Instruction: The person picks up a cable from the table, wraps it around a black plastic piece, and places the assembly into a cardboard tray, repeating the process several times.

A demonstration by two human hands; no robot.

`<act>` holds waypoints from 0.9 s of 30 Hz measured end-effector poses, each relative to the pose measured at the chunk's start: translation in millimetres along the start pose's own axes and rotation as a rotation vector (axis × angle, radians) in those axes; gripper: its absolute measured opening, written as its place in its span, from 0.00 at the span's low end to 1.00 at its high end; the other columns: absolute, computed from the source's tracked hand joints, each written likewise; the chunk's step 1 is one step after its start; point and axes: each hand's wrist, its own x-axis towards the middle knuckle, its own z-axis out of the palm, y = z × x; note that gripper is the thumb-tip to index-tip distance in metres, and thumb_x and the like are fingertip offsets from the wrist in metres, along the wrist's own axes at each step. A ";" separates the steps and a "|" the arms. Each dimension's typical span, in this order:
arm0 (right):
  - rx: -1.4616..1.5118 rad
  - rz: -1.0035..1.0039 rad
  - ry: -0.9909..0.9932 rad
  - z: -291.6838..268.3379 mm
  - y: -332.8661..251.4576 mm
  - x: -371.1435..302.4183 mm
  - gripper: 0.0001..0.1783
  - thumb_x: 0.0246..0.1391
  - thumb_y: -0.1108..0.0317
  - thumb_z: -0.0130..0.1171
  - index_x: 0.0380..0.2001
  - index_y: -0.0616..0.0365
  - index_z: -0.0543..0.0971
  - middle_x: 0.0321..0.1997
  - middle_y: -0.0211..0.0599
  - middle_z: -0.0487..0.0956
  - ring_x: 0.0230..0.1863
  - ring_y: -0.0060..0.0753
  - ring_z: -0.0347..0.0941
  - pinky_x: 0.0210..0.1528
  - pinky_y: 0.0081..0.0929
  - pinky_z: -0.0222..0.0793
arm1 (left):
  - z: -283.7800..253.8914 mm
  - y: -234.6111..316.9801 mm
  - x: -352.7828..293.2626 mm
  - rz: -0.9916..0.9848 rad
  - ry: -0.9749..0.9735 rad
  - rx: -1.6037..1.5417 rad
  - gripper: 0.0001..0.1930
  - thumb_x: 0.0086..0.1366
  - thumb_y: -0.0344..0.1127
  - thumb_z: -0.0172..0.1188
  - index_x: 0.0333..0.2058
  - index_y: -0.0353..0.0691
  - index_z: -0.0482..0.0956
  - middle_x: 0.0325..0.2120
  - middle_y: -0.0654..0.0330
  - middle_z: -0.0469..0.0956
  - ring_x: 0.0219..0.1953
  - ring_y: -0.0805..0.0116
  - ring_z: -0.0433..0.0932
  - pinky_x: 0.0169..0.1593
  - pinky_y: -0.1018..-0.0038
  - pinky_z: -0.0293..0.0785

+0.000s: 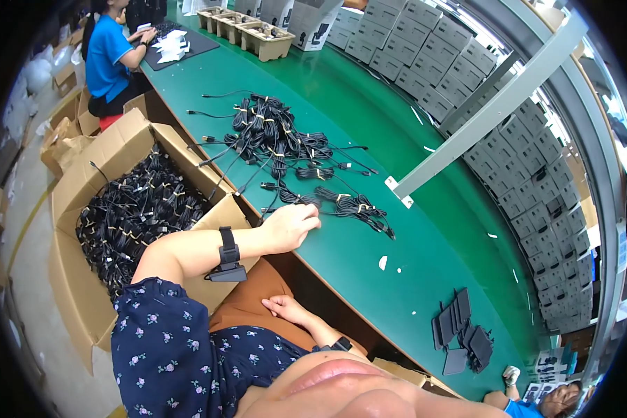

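Observation:
My left hand [291,228] rests at the near edge of the green table with its fingers curled down against black cable. Whether the fingertips grip a cable is hidden. Just beyond it lie tied bundles of black cable [355,206], and a larger heap of such bundles [270,129] spreads farther back. Loose ends with plugs stick out from the heap. Over my lap, my right hand [287,308] is loosely closed, with nothing visible in it. A strap with a small black device [228,261] is around my left wrist.
An open cardboard box [104,157] full of cable bundles stands at my left against the green table [341,272]. Flat black pieces [463,334] lie to the right. A metal post [467,132] rises from the table. Grey boxes [425,42] are stacked behind. A co-worker [108,59] sits far left.

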 end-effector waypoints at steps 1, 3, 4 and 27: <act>0.012 0.010 -0.009 -1.0 -1.4 -0.2 0.25 0.57 0.48 0.50 0.13 0.51 0.68 0.13 0.21 0.64 0.16 0.15 0.57 0.20 0.17 0.53 | 0.8 -0.1 0.2 -0.001 0.002 -0.002 0.08 0.46 0.23 0.54 0.27 0.40 0.72 0.28 0.59 0.68 0.30 0.61 0.72 0.32 0.69 0.70; 0.053 0.012 -0.001 -1.7 -3.8 -1.5 0.24 0.57 0.48 0.50 0.13 0.52 0.69 0.13 0.21 0.64 0.17 0.15 0.57 0.20 0.17 0.53 | 1.5 0.5 0.2 -0.007 -0.005 -0.003 0.08 0.46 0.23 0.54 0.28 0.40 0.72 0.29 0.59 0.68 0.30 0.61 0.72 0.32 0.69 0.70; 0.098 0.023 0.009 -2.5 -4.9 -2.0 0.24 0.57 0.49 0.51 0.14 0.52 0.69 0.13 0.21 0.65 0.17 0.15 0.57 0.20 0.17 0.53 | 1.5 0.9 0.2 -0.003 -0.003 0.003 0.08 0.46 0.23 0.54 0.28 0.40 0.72 0.29 0.59 0.68 0.30 0.61 0.72 0.32 0.69 0.70; -0.185 0.032 0.103 -1.5 -24.8 5.5 0.25 0.57 0.49 0.50 0.14 0.56 0.70 0.11 0.28 0.67 0.15 0.21 0.63 0.20 0.24 0.58 | -0.2 -0.3 -1.4 0.013 0.029 0.020 0.11 0.42 0.21 0.55 0.28 0.40 0.73 0.29 0.60 0.69 0.30 0.61 0.72 0.31 0.70 0.71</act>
